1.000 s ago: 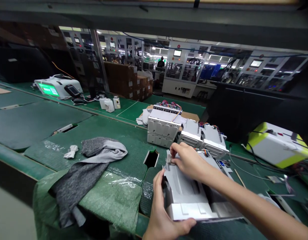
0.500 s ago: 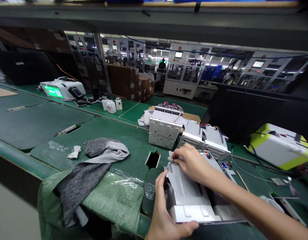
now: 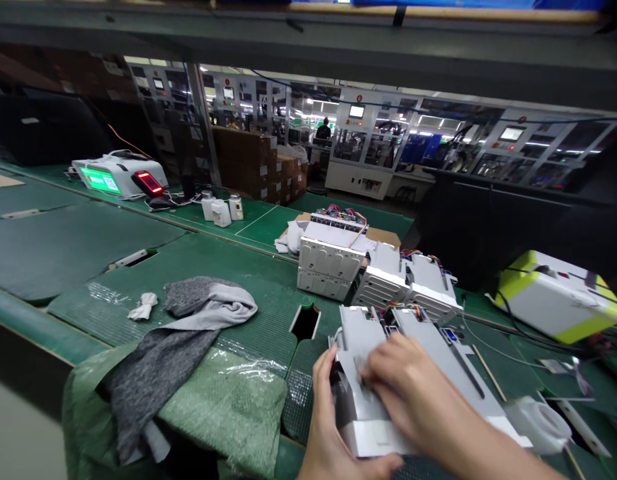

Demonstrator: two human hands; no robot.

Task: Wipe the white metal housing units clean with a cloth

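Observation:
Near the bench's front edge lies a light grey, box-shaped housing unit [image 3: 428, 333] with coloured wires at its far end. My left hand [image 3: 333, 427] grips the near left corner of this housing, thumb along the front face and fingers up the left side. Over its top surface, my right hand [image 3: 408, 380] is closed in a pinch, fingertips pressed to the grey panel. A small greyish bit shows at those fingertips, but motion blur hides what it is. Just behind stand similar grey units [image 3: 383, 277] and a stacked white unit [image 3: 331, 260] with wires on top.
A grey cloth [image 3: 188, 347] lies on green woven sheeting [image 3: 228, 407] at left, near a crumpled white scrap [image 3: 143, 307]. Small white bottles [image 3: 221, 212] and a scanner [image 3: 149, 183] stand further back. At right are a yellow-white machine [image 3: 563, 293] and a translucent bottle [image 3: 538, 423].
My right hand has moved from the housing's far end toward me along its top. My left hand keeps its grip. The scanner now glows red, and the translucent bottle shows more fully.

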